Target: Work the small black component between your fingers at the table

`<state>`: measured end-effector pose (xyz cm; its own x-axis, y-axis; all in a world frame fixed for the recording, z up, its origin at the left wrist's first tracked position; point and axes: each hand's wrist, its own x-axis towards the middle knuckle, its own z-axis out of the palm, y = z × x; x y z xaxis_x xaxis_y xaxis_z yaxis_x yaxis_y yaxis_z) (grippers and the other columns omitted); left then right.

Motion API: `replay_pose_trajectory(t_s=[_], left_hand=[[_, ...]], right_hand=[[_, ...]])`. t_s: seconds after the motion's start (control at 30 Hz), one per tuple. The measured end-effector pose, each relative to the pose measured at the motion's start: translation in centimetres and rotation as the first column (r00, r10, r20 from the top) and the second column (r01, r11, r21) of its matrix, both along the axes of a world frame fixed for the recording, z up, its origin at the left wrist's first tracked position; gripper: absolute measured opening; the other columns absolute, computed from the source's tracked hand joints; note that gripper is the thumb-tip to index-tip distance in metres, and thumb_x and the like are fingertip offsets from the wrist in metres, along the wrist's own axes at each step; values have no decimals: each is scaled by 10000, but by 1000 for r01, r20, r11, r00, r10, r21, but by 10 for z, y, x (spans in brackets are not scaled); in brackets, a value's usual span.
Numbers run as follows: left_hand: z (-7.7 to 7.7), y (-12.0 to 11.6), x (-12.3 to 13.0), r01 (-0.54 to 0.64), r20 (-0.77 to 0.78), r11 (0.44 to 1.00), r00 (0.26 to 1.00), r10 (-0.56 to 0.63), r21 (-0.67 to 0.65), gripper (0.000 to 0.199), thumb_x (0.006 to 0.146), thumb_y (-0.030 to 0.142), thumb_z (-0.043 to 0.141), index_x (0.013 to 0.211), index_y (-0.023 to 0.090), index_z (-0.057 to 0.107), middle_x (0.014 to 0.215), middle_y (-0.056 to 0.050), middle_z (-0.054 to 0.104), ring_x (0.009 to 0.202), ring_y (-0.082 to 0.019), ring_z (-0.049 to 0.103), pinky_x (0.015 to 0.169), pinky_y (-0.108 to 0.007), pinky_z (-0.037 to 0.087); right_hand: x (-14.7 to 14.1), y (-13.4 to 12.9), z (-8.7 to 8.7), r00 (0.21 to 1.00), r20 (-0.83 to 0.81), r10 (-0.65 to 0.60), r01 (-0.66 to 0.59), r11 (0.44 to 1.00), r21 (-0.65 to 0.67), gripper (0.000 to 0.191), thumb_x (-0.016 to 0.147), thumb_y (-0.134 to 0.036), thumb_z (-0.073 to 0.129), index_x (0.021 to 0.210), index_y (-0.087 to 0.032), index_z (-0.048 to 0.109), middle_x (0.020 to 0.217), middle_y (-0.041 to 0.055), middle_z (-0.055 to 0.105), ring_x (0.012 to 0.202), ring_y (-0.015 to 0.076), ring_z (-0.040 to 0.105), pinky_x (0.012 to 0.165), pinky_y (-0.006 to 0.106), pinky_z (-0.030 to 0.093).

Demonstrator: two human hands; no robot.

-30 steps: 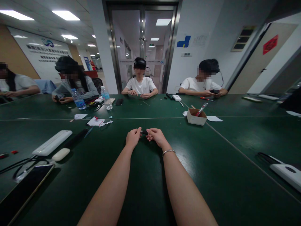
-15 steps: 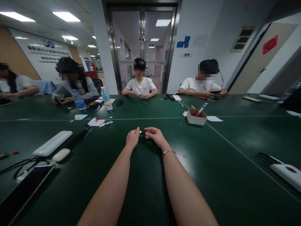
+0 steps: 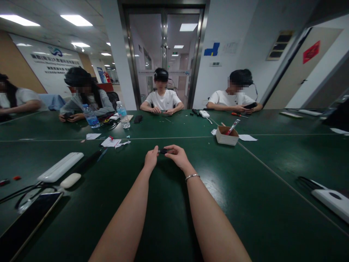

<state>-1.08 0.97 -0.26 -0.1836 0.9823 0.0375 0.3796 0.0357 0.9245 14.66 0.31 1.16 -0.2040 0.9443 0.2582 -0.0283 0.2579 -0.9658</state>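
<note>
Black, plastic-looking handheld piece [image 3: 163,151], shiny metal bracelet [image 3: 192,176], smooth, glossy tabletop [image 3: 245,196], matt cardboard box [image 3: 227,140]

You face one open-topped box [image 3: 226,139], with four seated people [image 3: 163,99] beyond it. Left of that box you have two plastic water bottles [image 3: 124,115], your two hands [image 3: 178,157] and, in them, one small black object [image 3: 163,151].

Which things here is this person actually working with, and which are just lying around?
In use:
small black object, between the left hand and right hand

Apparently just lying about:
phone
white oblong device
white rounded object
small open box
</note>
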Motion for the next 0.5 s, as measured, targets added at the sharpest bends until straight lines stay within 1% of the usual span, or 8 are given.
replay_pose_trajectory(t_s=[0.13, 0.27, 0.4, 0.5], left_hand=[[0, 3, -1, 15, 11, 1000, 1000, -15, -15, 541, 826, 624, 320, 540, 193, 480, 526, -7, 495, 496, -135, 439, 529, -266, 324], [5, -2, 3, 6, -106, 1000, 994, -8, -22, 626, 832, 669, 227, 547, 195, 520, 545, -35, 538, 531, -170, 494, 552, -285, 328], [8, -9, 7, 45, -193, 999, 980, -43, 5, 673, 840, 681, 159, 543, 201, 526, 565, -43, 566, 553, -182, 528, 562, -287, 332], [7, -13, 8, 69, -200, 997, 978, -62, 29, 652, 854, 664, 165, 584, 202, 538, 575, -33, 571, 562, -175, 541, 578, -283, 353]], right_hand=[[0, -1, 4, 1000, -6, 1, -1, 1000, -4, 332, 615, -159, 717, 945, -179, 683, 798, 27, 683, 761, 146, 619, 723, 287, 486], [5, -1, 0, 999, -46, -6, 4, 999, -47, 353, 588, -174, 748, 935, -176, 685, 826, 22, 690, 706, 128, 626, 708, 283, 514], [9, 1, -9, 980, -192, 51, -84, 982, -166, 346, 584, -205, 780, 917, -168, 691, 864, 37, 688, 655, 126, 654, 681, 287, 560], [10, 4, -14, 971, -234, 37, -95, 966, -241, 290, 625, -217, 775, 896, -155, 689, 755, 38, 684, 608, 126, 655, 626, 266, 573]])
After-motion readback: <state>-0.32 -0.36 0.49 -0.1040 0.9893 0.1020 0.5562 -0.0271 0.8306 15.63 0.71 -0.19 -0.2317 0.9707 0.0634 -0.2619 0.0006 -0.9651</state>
